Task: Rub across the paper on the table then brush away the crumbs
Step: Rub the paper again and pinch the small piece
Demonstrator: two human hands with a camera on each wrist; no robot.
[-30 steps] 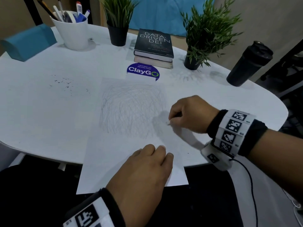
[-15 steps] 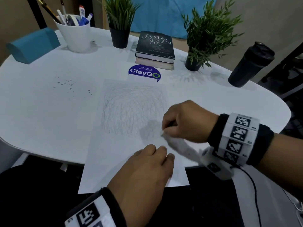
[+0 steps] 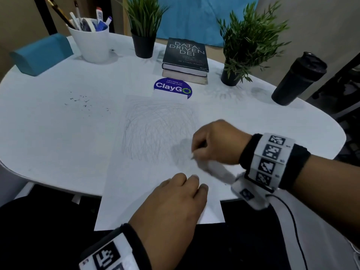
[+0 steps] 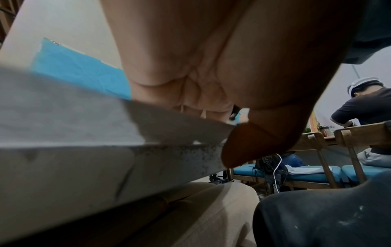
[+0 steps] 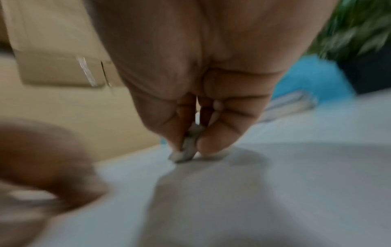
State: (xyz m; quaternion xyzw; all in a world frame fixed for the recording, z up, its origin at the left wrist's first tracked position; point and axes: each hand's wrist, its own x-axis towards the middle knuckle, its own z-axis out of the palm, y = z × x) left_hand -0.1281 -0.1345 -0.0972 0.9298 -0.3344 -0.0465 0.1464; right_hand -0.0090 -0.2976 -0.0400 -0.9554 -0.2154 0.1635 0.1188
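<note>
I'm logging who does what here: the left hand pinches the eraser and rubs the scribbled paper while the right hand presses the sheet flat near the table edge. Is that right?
The hands are swapped. In the head view the right hand pinches the eraser, seen in the right wrist view, and rubs the paper, while the left hand presses the sheet flat near the table edge.
</note>
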